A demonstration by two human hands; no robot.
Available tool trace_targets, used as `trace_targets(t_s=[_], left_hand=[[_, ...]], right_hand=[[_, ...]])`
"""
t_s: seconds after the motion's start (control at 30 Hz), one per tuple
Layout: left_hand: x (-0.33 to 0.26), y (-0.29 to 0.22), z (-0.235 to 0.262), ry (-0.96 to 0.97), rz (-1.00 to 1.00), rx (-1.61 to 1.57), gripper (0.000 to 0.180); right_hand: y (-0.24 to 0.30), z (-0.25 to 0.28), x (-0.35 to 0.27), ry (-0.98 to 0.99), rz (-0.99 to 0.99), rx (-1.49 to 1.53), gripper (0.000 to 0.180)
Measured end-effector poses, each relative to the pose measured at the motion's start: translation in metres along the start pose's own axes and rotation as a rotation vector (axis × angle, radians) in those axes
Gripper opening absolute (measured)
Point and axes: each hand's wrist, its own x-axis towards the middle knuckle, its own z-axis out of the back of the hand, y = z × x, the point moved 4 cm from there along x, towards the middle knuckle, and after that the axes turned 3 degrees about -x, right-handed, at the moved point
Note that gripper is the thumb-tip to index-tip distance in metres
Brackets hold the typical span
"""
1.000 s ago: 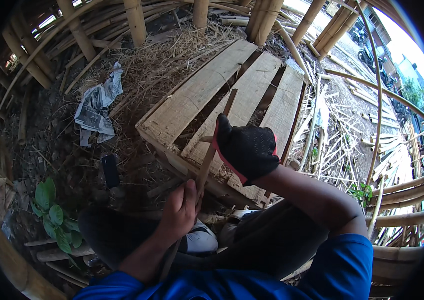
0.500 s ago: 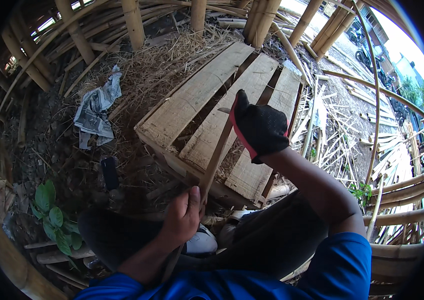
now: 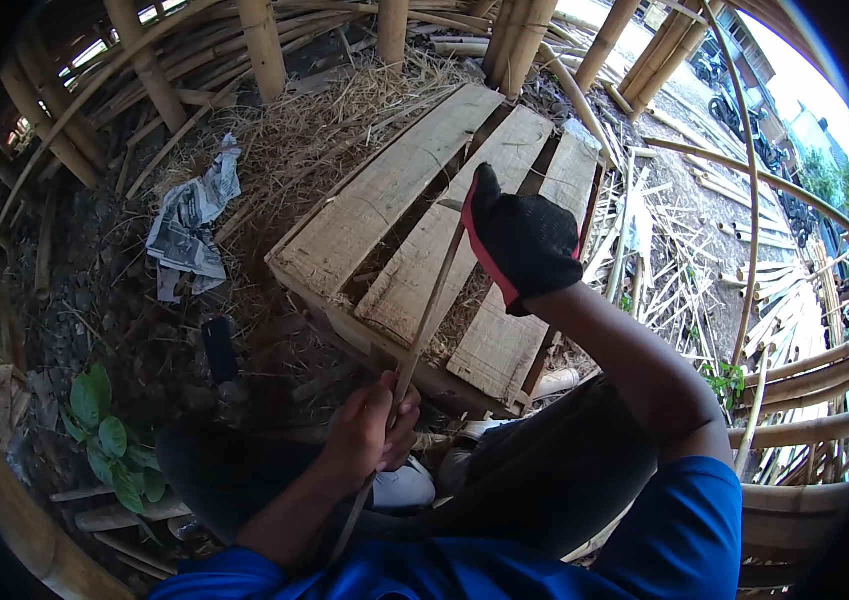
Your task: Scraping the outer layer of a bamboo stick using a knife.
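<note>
A long, narrow bamboo strip (image 3: 432, 301) slants up from my lap, across the near edge of a slatted wooden crate, to my right hand. Bare fingers of my left hand (image 3: 366, 427) are wrapped round its lower part, just in front of the crate. Above the crate slats, my right hand (image 3: 526, 245), in a black and red glove, is closed with its thumb up. A small grey blade (image 3: 452, 205) juts from the glove's left side, near the strip's upper end. The glove hides the rest of the blade and the end of the strip.
The slatted crate (image 3: 385, 195) stands before my crossed legs. Crumpled newspaper (image 3: 195, 225), a dark phone-like rectangle (image 3: 219, 347) and a leafy plant (image 3: 108, 430) lie to the left. Bamboo posts (image 3: 264, 50) surround the place; split bamboo pieces (image 3: 680, 235) litter the right.
The strip has turned from its broad face to its narrow edge. My left hand has rolled with it, its fingers now showing round the strip. My right hand has hardly moved.
</note>
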Motion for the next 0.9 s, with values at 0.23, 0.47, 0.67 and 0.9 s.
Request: trace_targets(t_s=[0.23, 0.47, 0.67, 0.9], left_hand=[[-0.004, 0.007, -0.003, -0.002, 0.003, 0.090, 0.046], [0.006, 0.007, 0.008, -0.027, 0.034, 0.054, 0.048], [0.003, -0.011, 0.019, 0.010, 0.010, -0.018, 0.047], [0.006, -0.015, 0.023, -0.004, 0.013, -0.011, 0.047]], right_hand=[[-0.035, 0.013, 0.029, 0.330, -0.245, 0.101, 0.044], [-0.074, 0.015, 0.013, 0.404, -0.510, 0.808, 0.055], [-0.021, 0.040, 0.001, 0.453, -0.079, 0.584, 0.038], [0.006, 0.034, -0.028, 0.029, 0.745, 0.435, 0.036]])
